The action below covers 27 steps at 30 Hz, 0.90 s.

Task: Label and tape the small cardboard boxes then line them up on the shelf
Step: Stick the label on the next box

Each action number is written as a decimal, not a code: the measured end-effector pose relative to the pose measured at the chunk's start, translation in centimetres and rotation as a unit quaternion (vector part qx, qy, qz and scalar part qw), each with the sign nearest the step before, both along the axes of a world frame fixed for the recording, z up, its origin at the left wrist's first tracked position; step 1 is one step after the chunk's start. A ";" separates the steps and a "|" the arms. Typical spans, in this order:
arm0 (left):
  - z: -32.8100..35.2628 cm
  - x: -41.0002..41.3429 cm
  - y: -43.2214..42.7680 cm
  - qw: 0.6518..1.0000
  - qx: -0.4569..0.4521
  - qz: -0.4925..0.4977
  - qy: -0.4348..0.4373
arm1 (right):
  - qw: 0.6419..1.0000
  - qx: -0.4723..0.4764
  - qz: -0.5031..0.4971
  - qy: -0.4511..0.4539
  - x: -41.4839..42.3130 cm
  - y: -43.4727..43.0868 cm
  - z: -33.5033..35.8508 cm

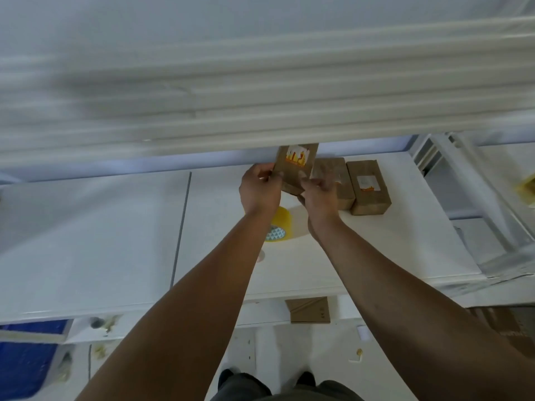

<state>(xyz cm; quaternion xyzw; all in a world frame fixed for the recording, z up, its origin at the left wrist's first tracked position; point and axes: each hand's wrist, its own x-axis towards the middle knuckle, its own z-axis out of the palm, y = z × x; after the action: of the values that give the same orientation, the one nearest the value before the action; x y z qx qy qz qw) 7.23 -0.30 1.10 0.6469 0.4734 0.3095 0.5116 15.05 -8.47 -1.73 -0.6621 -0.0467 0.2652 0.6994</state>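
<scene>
A small brown cardboard box (pixel 295 166) with a white and orange label is lifted just under the blurred white shelf edge (pixel 260 117). My left hand (pixel 259 189) grips its left side and my right hand (pixel 320 195) grips its lower right side. Two more brown boxes lie on the white table: one (pixel 335 180) partly behind my right hand, and one (pixel 369 186) with a white label to its right. A yellow tape roll (pixel 279 225) sits on the table between my forearms, partly hidden.
The white table (pixel 115 241) runs left with a grey seam. A white frame with an opening (pixel 451 180) stands at the right. A flat piece of cardboard (pixel 309 309) lies below the table's front edge. Blue material (pixel 26 363) is at the lower left. My feet show at the bottom.
</scene>
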 end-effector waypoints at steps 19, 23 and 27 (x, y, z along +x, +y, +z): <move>-1.0 -19.6 4.5 0.976 -0.174 -0.082 -0.104 | 0.965 -0.059 0.255 0.028 -13.8 1.3 2.7; -2.2 -22.0 4.4 0.974 -0.173 -0.099 -0.104 | 0.977 -0.059 0.201 0.033 -15.0 3.4 3.0; -2.8 -22.8 4.7 0.975 -0.189 -0.074 -0.092 | 0.973 -0.114 0.194 -0.051 -15.9 5.2 2.2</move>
<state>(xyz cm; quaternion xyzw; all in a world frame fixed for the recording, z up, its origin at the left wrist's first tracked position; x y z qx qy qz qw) -15.56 4.42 -1.70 0.5408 0.4246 0.2338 0.6875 -0.89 -3.31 0.51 -0.7281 -0.1796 0.3654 0.5515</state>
